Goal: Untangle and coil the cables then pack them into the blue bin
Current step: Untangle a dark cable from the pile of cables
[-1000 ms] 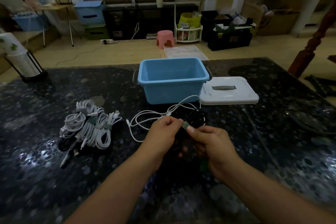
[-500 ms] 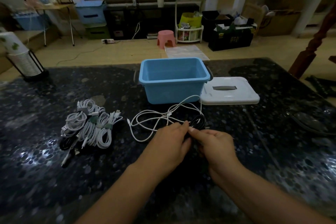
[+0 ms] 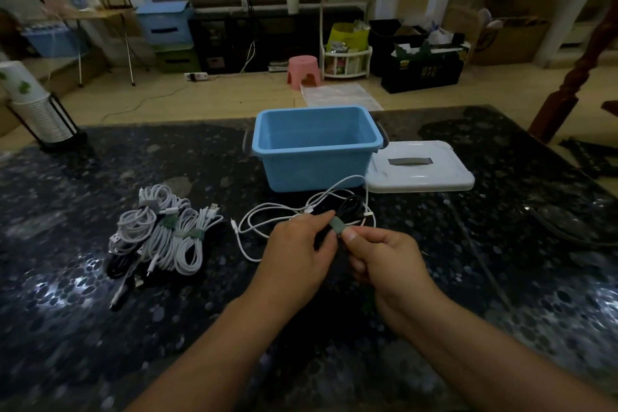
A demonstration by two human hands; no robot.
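Note:
A coiled black cable (image 3: 351,211) sits between my hands near the table's middle, with a grey-green strap (image 3: 337,225) wrapped around it. My left hand (image 3: 301,254) grips the coil from the left, its fingertips at the strap. The strap's free end is pinched by my right hand (image 3: 384,257) between thumb and forefinger. A loose white cable (image 3: 267,221) lies tangled just beyond my hands. The blue bin (image 3: 317,170) stands open behind it. Several white coiled cables (image 3: 167,234), strapped, lie in a pile to the left.
The bin's white lid (image 3: 421,174) lies flat on the dark speckled table (image 3: 501,261), right of the bin. A stack of paper cups in a black holder (image 3: 36,110) stands at the table's far left corner. Beyond the table is a cluttered room floor.
My hands lifted slightly and came back toward me with the black coil; the grey-green strap, hidden half a second ago, shows again between my fingertips.

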